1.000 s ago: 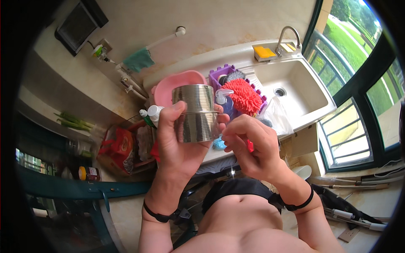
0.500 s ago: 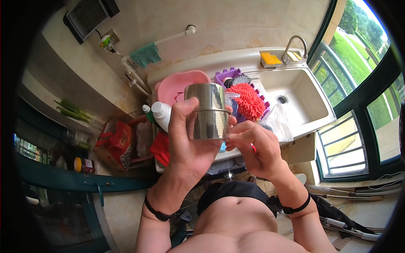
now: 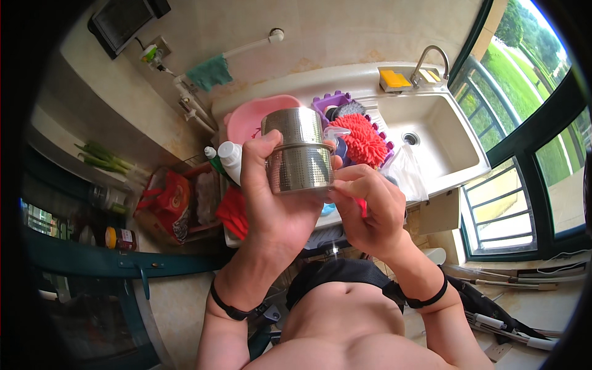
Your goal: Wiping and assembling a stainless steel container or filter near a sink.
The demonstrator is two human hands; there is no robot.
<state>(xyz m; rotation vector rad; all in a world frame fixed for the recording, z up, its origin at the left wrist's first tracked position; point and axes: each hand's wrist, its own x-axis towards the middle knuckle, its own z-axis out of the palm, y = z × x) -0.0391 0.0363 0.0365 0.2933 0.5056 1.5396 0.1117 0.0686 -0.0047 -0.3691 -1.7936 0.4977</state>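
My left hand (image 3: 262,197) is closed around a shiny perforated metal strainer basket (image 3: 301,163), a cylinder with a raised ring around its middle. The thumb presses its left side, and fingertips show at the right. At the basket's lower right rim, my right hand (image 3: 373,206) is closed in a pinch; whatever lies between its fingertips is too small or hidden to make out. Both hands are held up in front of the counter. Behind the basket are a pink basin (image 3: 256,115) and a red chenille cleaning mitt (image 3: 359,139).
A white sink (image 3: 441,132) with a curved tap (image 3: 431,55) is at the right. A purple basket (image 3: 333,102) holds cleaning things. White and green bottles (image 3: 230,157) stand left of my hands. Red bags (image 3: 166,200) fill the left side, beside a dark green door frame (image 3: 179,266).
The strainer basket and my left hand have shifted slightly up and left in the picture. My right hand's fingers have drawn into a tighter pinch at its lower rim. The whole view has shifted slightly.
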